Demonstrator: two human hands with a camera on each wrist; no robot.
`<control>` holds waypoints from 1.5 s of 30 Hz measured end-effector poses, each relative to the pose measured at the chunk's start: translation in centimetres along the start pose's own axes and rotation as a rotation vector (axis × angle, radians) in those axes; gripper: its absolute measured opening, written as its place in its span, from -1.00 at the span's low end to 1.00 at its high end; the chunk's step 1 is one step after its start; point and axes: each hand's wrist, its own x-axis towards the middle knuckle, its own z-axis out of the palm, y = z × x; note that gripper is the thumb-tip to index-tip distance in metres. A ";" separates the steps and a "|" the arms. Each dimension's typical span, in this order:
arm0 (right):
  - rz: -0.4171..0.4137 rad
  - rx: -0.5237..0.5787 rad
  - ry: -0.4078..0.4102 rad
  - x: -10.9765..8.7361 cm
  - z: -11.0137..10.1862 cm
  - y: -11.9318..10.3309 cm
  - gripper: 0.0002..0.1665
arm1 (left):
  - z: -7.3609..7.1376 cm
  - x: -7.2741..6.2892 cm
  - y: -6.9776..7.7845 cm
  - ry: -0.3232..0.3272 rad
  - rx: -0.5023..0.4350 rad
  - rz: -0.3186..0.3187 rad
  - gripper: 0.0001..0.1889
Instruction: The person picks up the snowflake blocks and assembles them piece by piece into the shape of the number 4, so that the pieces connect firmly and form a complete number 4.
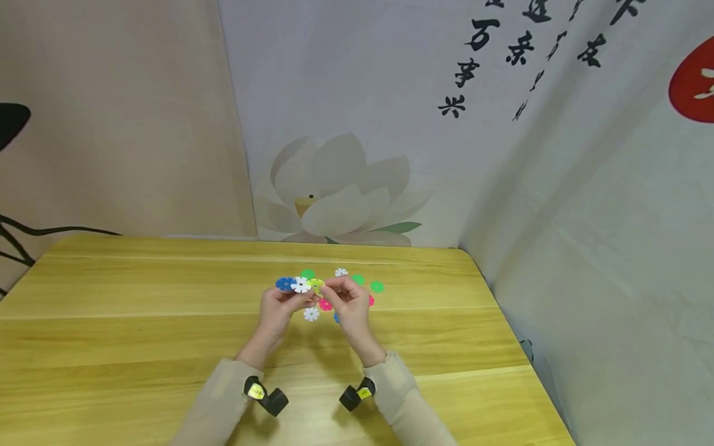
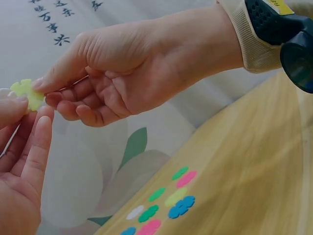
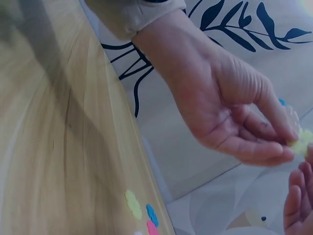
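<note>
Taking the yellow-green disc (image 1: 315, 286) as the clock's centre in the head view, my left grip (image 1: 279, 310) sits at eight o'clock, pinching a row of three notched discs raised above the tabletop (image 1: 139, 347). A blue disc (image 1: 284, 284) ends the row at nine, a white disc (image 1: 301, 284) between it and the yellow-green one. A green disc (image 1: 307, 273) lies at eleven, a loose white disc (image 1: 311, 314) at six, a pink disc (image 1: 326, 305) at five, a partly hidden blue disc (image 1: 337, 317) also at five, another white disc (image 1: 341, 272) at two. My right grip (image 1: 350, 305), at four, pinches the yellow-green disc's edge. Past it, near three, are a second green disc (image 1: 359, 280), a partly covered pink disc (image 1: 372, 301) and a third green disc (image 1: 377, 287).
</note>
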 end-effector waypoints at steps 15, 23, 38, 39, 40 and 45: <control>0.249 -0.213 0.121 2.2 -6.9 4.8 -0.78 | -1.2 0.4 0.3 0.008 -0.015 0.046 -0.72; 0.381 -0.391 0.158 3.3 -10.6 7.5 -0.80 | -1.3 0.4 0.4 0.011 -0.005 0.045 -0.72; 0.536 -0.574 -0.060 3.5 -13.2 9.2 -0.61 | -1.3 0.5 1.1 0.018 0.028 0.022 -0.82; 0.542 -0.590 -0.081 3.5 -13.3 9.1 -0.59 | -1.4 0.5 1.1 0.016 0.032 0.023 -0.81; 0.547 -0.604 -0.098 3.5 -13.3 9.0 -0.57 | -1.4 0.5 1.1 0.013 0.037 0.027 -0.80; 0.566 -0.660 -0.139 3.8 -13.5 8.7 -0.57 | -1.6 0.4 1.0 0.012 0.045 0.034 -0.78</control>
